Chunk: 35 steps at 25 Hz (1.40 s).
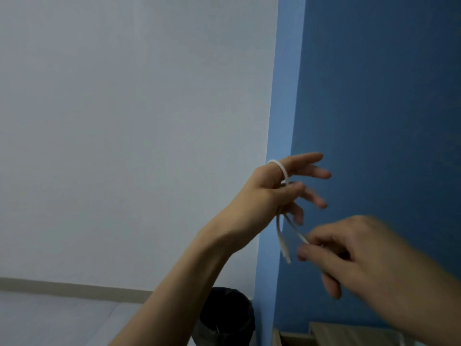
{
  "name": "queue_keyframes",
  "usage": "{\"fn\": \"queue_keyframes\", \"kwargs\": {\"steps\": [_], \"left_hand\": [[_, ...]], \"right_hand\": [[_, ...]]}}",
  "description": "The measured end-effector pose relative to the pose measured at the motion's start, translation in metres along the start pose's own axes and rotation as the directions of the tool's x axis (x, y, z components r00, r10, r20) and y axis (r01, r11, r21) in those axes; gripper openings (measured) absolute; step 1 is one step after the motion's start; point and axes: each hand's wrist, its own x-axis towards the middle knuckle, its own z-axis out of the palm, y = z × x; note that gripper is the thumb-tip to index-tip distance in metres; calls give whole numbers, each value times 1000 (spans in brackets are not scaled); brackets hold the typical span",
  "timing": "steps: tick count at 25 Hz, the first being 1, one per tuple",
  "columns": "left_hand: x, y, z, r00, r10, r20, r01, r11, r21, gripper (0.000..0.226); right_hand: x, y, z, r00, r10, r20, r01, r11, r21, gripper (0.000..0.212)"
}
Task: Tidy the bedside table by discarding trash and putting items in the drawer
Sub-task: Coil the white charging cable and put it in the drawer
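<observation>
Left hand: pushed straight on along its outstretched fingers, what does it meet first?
The left hand, holding a thin white cable, probably meets the blue painted wall first; nothing shows between, depth unclear.

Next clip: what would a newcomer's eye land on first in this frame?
Two bare hands in mid-frame, in front of the blue wall. The raised left hand, fingers spread, has a white cable looped over it, and the right hand, lower right, pinches the cable's trailing length. Below them stands a dark bin, left of a wooden table edge.
</observation>
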Motion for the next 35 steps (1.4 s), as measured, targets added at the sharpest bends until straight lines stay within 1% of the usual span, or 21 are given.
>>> {"fn": "queue_keyframes", "kwargs": {"steps": [2, 5, 6, 7, 10, 12, 14, 15, 17, 19, 20, 22, 23, 25, 26, 28, 30, 31, 33, 34, 35], "left_hand": [[-2, 3, 2, 999, 13, 50, -5, 989, -151, 48], [-2, 5, 4, 996, 9, 84, 29, 899, -438, 60], [-3, 4, 5, 995, 4, 96, 42, 881, -471, 62], [-3, 2, 5, 994, -4, 107, 52, 889, -455, 64], [-3, 0, 0, 983, 8, 181, 44, 959, -280, 68], [-5, 3, -5, 973, 9, 230, 32, 984, -175, 71], [-7, 3, -5, 965, -36, 261, 49, 998, -45, 69], [-8, 2, -2, 964, -62, 259, 56, 998, 28, 66], [-10, -2, 4, 966, -91, 241, 60, 990, 131, 60], [-12, -7, 5, 964, -96, 249, 51, 983, 179, 58], [-14, -8, 4, 958, -98, 269, 43, 978, 205, 56], [-18, -9, 3, 940, -117, 320, 44, 974, 224, 46], [-20, -9, 5, 933, -128, 336, 58, 976, 212, 41], [-23, -8, 10, 912, -163, 376, 120, 984, 135, 27], [-25, -7, 14, 900, -170, 401, 148, 985, 87, 24], [-25, -7, 15, 880, -154, 448, 172, 985, 1, 25], [-23, -8, 15, 877, -112, 468, 152, 987, -49, 27], [-21, -6, 15, 873, -103, 477, 156, 985, -74, 32], [-17, -4, 17, 849, -125, 513, 241, 956, -166, 57], [-15, -3, 19, 837, -136, 530, 296, 927, -230, 61], [-13, -3, 20, 834, -139, 534, 338, 893, -296, 57]], "right_hand": [[1, -4, 0, 1000, -16, 17, 17, 997, -72, 39], [1, -8, 4, 996, -54, 71, 62, 991, -120, 45], [0, -11, 5, 994, -72, 81, 81, 991, -110, 46], [-1, -11, 4, 992, -98, 77, 106, 989, -107, 46], [0, -6, -4, 985, -171, 12, 171, 973, -157, 49], [0, -1, -9, 973, -232, -8, 225, 949, -220, 38], [-2, 3, -8, 959, -283, 28, 278, 910, -308, 24], [-3, 4, -6, 954, -296, 37, 289, 886, -362, 20], [-6, 1, -8, 955, -298, 11, 267, 837, -477, 14], [-7, 0, -17, 942, -326, -76, 233, 801, -552, 15], [-6, 1, -23, 930, -346, -123, 226, 804, -550, 17], [-6, -1, -36, 922, -355, -155, 229, 822, -522, 22], [-5, -3, -41, 918, -369, -144, 246, 816, -523, 24], [-1, -8, -49, 902, -421, -92, 316, 791, -524, 25], [2, -8, -52, 883, -462, -87, 358, 780, -512, 25], [8, -4, -54, 853, -512, -105, 409, 779, -475, 25], [10, -3, -54, 858, -498, -126, 415, 816, -402, 28], [11, -2, -54, 855, -493, -157, 420, 838, -348, 28], [15, 4, -54, 832, -479, -280, 430, 875, -221, 23], [19, 8, -53, 830, -455, -323, 427, 890, -159, 20], [24, 11, -54, 839, -429, -334, 428, 900, -81, 20]]}}
